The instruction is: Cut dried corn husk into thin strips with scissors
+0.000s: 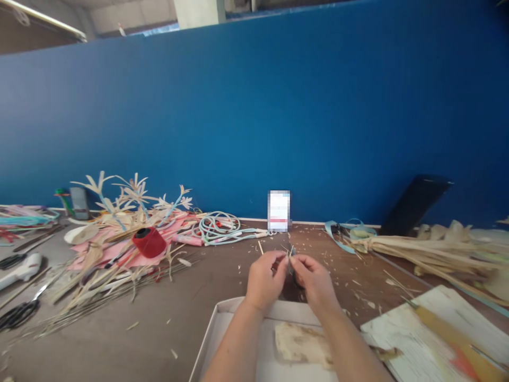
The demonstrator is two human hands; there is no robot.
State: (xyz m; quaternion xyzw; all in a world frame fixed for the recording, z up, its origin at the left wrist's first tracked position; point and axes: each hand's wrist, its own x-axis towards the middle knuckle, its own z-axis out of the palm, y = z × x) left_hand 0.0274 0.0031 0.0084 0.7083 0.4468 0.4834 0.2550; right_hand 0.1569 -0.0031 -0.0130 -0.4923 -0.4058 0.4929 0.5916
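My left hand (264,278) and my right hand (314,278) meet over the brown table, just beyond the far rim of a white tray (217,329). Both are closed in a pinch on a small bundle of thin straw strips (289,253) that stick up between the fingertips. A dark small thing shows under my right hand; I cannot make it out. In the tray, below my wrists, lies a tan flat piece of husk (300,342).
Left: a pile of straw flowers and stems (127,212) on pink paper, a red spool (149,241), coiled cords (217,228), scissors (18,314). Right: a bundle of dried husks (429,252), a worn white board (429,334), a leaning black object (415,204). A blue wall stands behind.
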